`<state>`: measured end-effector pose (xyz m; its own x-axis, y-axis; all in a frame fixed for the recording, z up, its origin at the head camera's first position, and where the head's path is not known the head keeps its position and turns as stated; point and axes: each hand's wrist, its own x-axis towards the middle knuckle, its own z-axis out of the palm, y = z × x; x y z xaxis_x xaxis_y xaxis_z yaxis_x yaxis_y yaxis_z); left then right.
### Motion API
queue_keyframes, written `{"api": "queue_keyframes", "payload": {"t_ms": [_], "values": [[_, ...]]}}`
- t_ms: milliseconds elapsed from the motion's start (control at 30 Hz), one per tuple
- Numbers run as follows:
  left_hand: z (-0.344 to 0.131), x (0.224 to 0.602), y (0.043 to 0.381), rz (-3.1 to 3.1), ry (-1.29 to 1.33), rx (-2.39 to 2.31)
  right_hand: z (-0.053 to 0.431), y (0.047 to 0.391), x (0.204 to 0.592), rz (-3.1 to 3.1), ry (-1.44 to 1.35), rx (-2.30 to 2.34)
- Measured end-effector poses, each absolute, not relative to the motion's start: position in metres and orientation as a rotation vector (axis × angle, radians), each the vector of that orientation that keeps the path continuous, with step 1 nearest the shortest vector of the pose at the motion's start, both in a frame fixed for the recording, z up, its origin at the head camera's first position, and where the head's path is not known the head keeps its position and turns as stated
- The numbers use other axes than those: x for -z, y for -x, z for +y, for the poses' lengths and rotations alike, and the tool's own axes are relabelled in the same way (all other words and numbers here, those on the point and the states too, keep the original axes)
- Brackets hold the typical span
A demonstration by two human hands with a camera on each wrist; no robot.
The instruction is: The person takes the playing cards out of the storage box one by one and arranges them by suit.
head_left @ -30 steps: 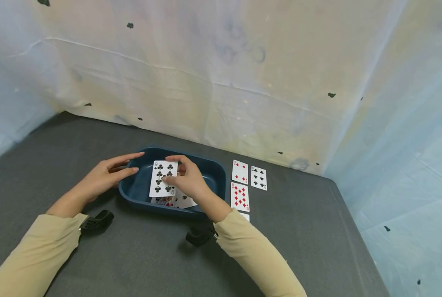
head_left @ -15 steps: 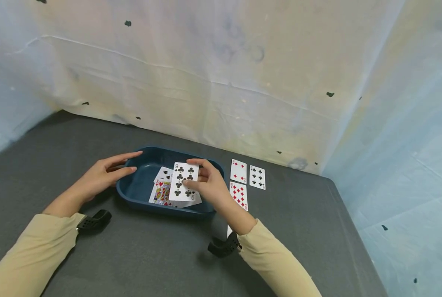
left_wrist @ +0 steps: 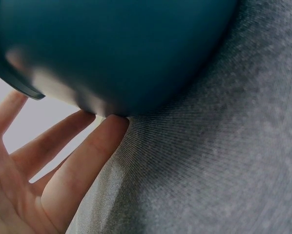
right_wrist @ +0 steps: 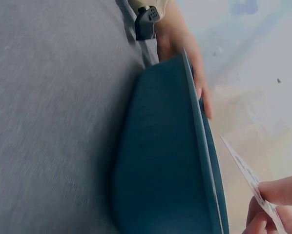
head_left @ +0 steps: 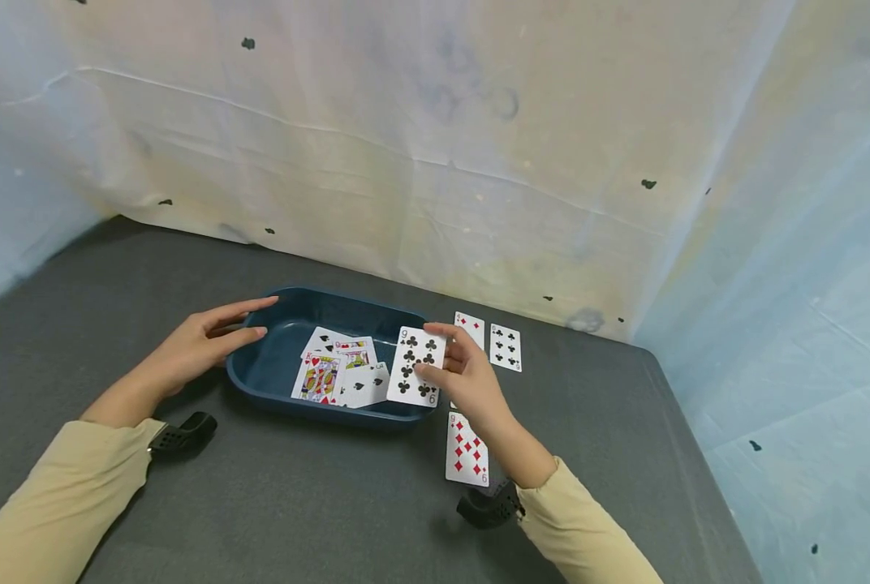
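In the head view, my right hand (head_left: pixel 471 381) pinches a nine of clubs playing card (head_left: pixel 408 381) face up over the right end of a dark blue tray (head_left: pixel 274 389). The right wrist view shows this card (right_wrist: pixel 248 175) edge-on, close above the rim. My left hand (head_left: pixel 201 345) holds the tray's left end, thumb over the rim; in the left wrist view other fingers (left_wrist: pixel 87 165) touch the outer wall. Inside the tray lie a king of hearts (head_left: pixel 318 377), a queen (head_left: pixel 358 353) and spade cards (head_left: pixel 368 388), partly overlapping.
Right of the tray on the grey table (head_left: pixel 296 503) lie a four of diamonds (head_left: pixel 467 321), a six of clubs (head_left: pixel 506 347) and a nine of diamonds (head_left: pixel 466 454). My right hand hides most of another card between them. A pale sheet (head_left: pixel 435 162) hangs behind the table.
My right hand has moved rightward with the nine of clubs, from the tray's middle to its right end, uncovering the cards beneath and the nine of diamonds. The left hand stays at the rim.
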<state>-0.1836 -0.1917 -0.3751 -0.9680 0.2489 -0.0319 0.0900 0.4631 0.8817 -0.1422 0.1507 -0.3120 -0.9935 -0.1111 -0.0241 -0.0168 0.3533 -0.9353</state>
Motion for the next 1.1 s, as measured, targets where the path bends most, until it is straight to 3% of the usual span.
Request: {"api": "queue_keyframes", "payload": {"t_ms": [1100], "values": [[-0.192, 0.375, 0.183, 2.548, -0.297, -1.527, 0.255, 0.163, 0.351, 2.744, -0.222, 1.528]]}}
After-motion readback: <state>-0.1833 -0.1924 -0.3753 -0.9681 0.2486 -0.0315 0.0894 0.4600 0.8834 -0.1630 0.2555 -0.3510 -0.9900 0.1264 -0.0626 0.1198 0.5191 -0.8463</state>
